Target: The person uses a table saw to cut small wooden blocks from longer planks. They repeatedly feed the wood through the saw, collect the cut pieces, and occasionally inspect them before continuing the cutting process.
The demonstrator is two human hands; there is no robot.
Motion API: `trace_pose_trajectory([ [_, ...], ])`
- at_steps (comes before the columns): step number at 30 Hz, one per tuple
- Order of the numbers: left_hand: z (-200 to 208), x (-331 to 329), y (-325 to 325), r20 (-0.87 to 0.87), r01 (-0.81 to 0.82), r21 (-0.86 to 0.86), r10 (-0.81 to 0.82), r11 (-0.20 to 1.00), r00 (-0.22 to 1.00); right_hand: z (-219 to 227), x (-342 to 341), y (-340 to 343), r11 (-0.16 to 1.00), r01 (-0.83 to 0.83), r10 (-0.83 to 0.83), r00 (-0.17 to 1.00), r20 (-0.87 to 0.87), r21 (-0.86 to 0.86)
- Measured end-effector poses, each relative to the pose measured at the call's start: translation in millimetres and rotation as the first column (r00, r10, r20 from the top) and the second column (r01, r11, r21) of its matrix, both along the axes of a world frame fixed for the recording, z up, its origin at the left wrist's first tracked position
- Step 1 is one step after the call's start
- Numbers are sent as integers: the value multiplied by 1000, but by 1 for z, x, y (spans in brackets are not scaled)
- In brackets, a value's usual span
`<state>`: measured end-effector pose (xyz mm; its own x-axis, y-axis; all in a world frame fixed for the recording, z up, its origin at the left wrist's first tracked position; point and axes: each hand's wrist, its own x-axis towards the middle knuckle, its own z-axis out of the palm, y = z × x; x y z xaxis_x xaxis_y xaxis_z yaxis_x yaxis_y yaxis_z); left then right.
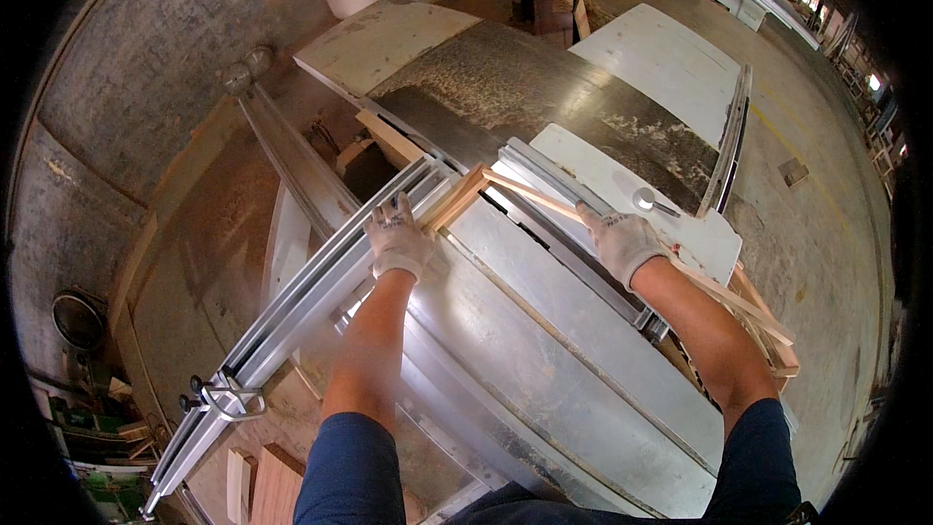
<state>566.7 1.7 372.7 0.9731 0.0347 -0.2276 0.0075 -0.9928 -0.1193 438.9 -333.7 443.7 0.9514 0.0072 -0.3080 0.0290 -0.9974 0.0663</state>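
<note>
The left hand (397, 241), in a pale glove, lies over the fence (292, 316) with its fingers a little apart; as their undersides are hidden, I cannot tell if they press or grip. The right hand (622, 241), gloved too, seems to have its fingers closed around the strip (530, 192), which is thin and of wood

Just beyond the left fingers is the bar (455, 202), also wood, lying beside the fence. Bar and strip meet in a corner ahead of both hands, between them; whether they are joined, I cannot tell. Probably the left hand keeps the bar near the fence because this gives it a straight guide, while the right hand holds the long side so that the corner does not turn

Under this is the metal table (583, 316), its long grooves running toward the body. The clamp-like stop (231, 399) sits far down the fence, perhaps to set a length. Farther out are the dark top (466, 78), the white panel (671, 68) and, low at the left, loose boards (277, 486), laid out of the arms' way, I suppose
</note>
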Motion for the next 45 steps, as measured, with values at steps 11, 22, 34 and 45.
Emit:
trace_pose_trajectory([
  [11, -13, 12, 8, -20, -5, 31, 6, 1000, 1000, 10, 12, 11, 1000, -18, 18, 1000, -26, -14],
  [22, -10, 14, 11, 48, -2, -2, 2, 1000, 999, 8, 21, 14, 999, -35, 35, 999, 10, -21],
  [34, -16, 22, 17, 6, 5, -8, -5, 1000, 1000, -14, 35, 7, 995, -71, 75, 996, 49, -69],
  [45, -15, 28, 19, -39, -7, 28, 8, 1000, 999, 6, 42, 18, 991, -88, 89, 996, 8, -101],
])
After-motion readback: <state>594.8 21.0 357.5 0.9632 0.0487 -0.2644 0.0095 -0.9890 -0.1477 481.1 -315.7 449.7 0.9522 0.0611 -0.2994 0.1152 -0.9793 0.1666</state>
